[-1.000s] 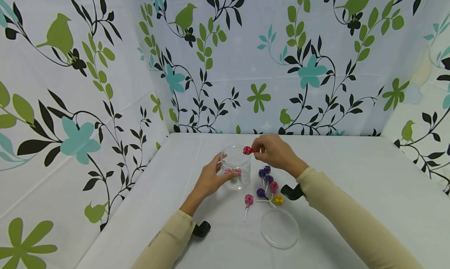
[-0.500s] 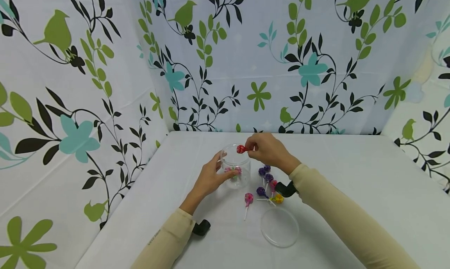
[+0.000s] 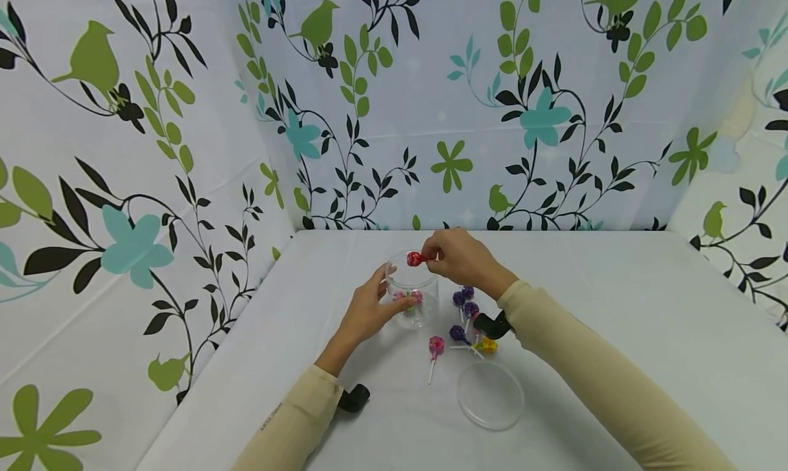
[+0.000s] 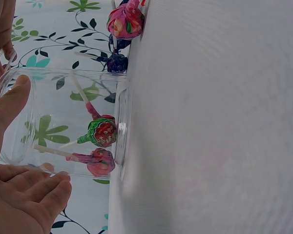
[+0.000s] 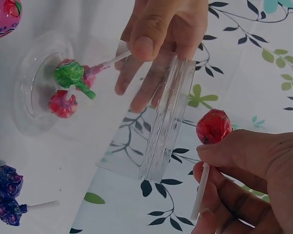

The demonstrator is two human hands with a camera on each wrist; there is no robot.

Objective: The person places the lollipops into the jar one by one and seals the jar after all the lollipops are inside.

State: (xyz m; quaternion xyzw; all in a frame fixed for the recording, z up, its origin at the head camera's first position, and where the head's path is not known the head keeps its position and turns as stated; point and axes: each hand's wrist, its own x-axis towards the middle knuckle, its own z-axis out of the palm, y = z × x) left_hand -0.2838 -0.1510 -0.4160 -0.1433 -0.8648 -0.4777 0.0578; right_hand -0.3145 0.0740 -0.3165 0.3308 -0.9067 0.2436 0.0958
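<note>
My left hand [image 3: 369,312] holds a clear round jar [image 3: 428,315] upright on the table, its thumb on the near side and its fingers around the far side. Inside the jar, at the bottom, lie a green-and-red lollipop [image 4: 102,132] and pink ones, including a pink lollipop [image 4: 100,162] near its wall. My right hand [image 3: 463,259] pinches a red lollipop [image 5: 214,126] between thumb and fingers, at the stick just below the wrapped head. In the head view that red head overlaps the jar's open mouth; the right wrist view shows it just outside the rim.
Right of the jar lie several purple lollipops [image 3: 457,333] and a yellow lollipop [image 3: 488,346]. A pink lollipop [image 3: 436,346] lies apart, nearer the front. A clear round lid [image 3: 490,396] rests flat on the white table [image 3: 591,307]. Patterned cloth [image 3: 394,129] hangs behind.
My right hand has moved left with the red lollipop, from beside the jar's rim to over its mouth in the head view. The left hand and jar have stayed in place.
</note>
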